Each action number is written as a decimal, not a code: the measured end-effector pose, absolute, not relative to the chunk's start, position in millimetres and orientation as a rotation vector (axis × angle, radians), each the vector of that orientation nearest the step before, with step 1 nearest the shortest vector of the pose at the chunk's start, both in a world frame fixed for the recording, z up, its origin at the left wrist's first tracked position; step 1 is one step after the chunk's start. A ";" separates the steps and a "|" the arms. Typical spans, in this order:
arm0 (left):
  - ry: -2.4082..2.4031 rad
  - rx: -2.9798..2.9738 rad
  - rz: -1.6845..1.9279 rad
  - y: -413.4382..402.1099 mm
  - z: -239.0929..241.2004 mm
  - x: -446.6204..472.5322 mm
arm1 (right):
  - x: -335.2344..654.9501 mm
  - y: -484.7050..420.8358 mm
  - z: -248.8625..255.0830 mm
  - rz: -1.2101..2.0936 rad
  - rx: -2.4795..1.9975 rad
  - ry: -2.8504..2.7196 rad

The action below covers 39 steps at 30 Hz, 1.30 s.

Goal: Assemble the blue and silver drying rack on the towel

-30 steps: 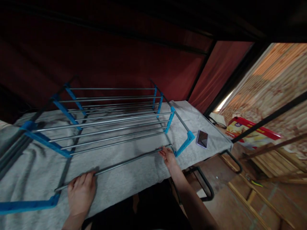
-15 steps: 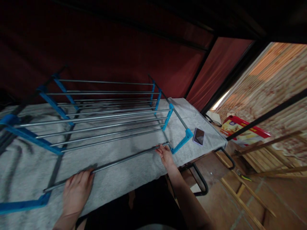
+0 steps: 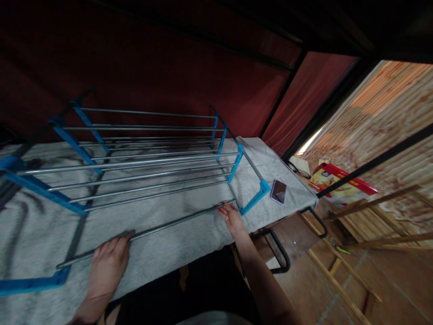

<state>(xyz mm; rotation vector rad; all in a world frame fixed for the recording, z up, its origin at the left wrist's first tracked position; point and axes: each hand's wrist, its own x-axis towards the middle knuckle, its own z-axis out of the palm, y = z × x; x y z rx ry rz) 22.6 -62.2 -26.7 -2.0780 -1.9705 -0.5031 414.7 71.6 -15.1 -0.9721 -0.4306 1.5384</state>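
A loose grey metal rod (image 3: 176, 222) spans the front of a rack frame with blue plastic brackets and several metal bars. My left hand (image 3: 110, 259) wraps over the rod near its left end. Close to the other end, my right hand (image 3: 232, 216) grips it between thumb and fingers. The rod's left tip lies by a lower-left blue bracket (image 3: 32, 285); its right tip is near the right front blue bracket (image 3: 256, 198). Behind the rod, metal bars (image 3: 152, 174) run between the left and right blue brackets.
A grey cloth (image 3: 189, 243) covers the table under the rack. A phone (image 3: 278, 192) lies right of the rack. Beyond the table are a red and yellow box (image 3: 338, 185) and a wooden frame (image 3: 341, 275) on the tiled floor. A dark red curtain (image 3: 152, 67) hangs behind.
The view has shifted slightly, so the whole scene sits a little farther left and up. Both hands keep their hold on the rod, which looks nearly unmoved against the rack.
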 end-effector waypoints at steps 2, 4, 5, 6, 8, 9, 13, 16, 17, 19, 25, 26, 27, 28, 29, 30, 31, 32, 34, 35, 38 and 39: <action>-1.968 -2.066 -0.501 -62.2 -26.0 23.6 | 414.4 72.2 -14.5 1.531 -0.989 -0.417; -1.970 -2.028 -0.468 -63.2 -23.9 26.6 | 414.8 71.7 -14.8 1.530 -0.998 -0.411; -1.977 -2.007 -0.440 -64.0 -22.5 28.8 | 415.3 71.0 -15.3 1.530 -0.999 -0.407; -1.987 -1.990 -0.413 -65.0 -20.9 31.3 | 416.1 70.1 -16.1 1.528 -0.999 -0.403; -2.021 -1.973 -0.364 -67.1 -17.1 36.7 | 418.5 68.5 -18.8 1.526 -0.997 -0.398; -2.029 -1.979 -0.356 -67.9 -15.1 39.2 | 420.1 68.2 -20.8 1.518 -0.995 -0.398; -2.071 -1.921 -0.370 -70.1 -9.1 46.7 | 427.2 70.0 -30.8 1.527 -0.979 -0.427; -2.123 -1.877 -0.342 -72.5 -7.6 50.4 | 431.9 70.8 -37.4 1.545 -0.965 -0.471; -2.137 -1.869 -0.331 -73.3 -7.7 51.2 | 433.2 70.8 -39.1 1.549 -0.963 -0.483; -2.158 -1.864 -0.314 -74.4 -8.0 52.3 | 435.3 71.1 -42.3 1.554 -0.964 -0.494; -2.216 -1.840 -0.285 -74.7 -7.2 54.1 | 439.5 74.2 -51.3 1.554 -0.977 -0.498; -2.228 -1.830 -0.282 -74.6 -7.0 54.4 | 440.0 74.3 -52.4 1.554 -0.979 -0.500; -2.240 -1.818 -0.278 -74.5 -6.8 54.7 | 440.4 74.1 -53.2 1.552 -0.980 -0.500; -2.253 -1.806 -0.275 -74.4 -6.7 55.0 | 440.8 73.6 -53.8 1.547 -0.976 -0.500; -2.266 -1.793 -0.273 -74.4 -6.7 55.3 | 441.2 72.8 -54.1 1.539 -0.967 -0.499; -2.279 -1.780 -0.271 -74.3 -6.8 55.6 | 441.5 71.9 -54.2 1.533 -0.956 -0.501; -2.292 -1.769 -0.270 -74.3 -6.9 55.9 | 441.8 71.0 -54.2 1.527 -0.949 -0.504; -2.303 -1.759 -0.269 -74.2 -7.0 56.3 | 441.9 70.2 -54.0 1.524 -0.944 -0.510; -2.323 -1.742 -0.268 -74.3 -7.1 57.0 | 442.1 69.1 -53.6 1.523 -0.939 -0.517; -2.332 -1.735 -0.269 -74.4 -7.1 57.4 | 442.1 68.9 -53.5 1.523 -0.937 -0.518; -2.355 -1.718 -0.280 -74.9 -7.5 58.2 | 442.5 69.3 -53.8 1.528 -0.928 -0.514; -2.360 -1.714 -0.286 -75.0 -7.8 58.2 | 442.7 69.6 -54.0 1.529 -0.926 -0.516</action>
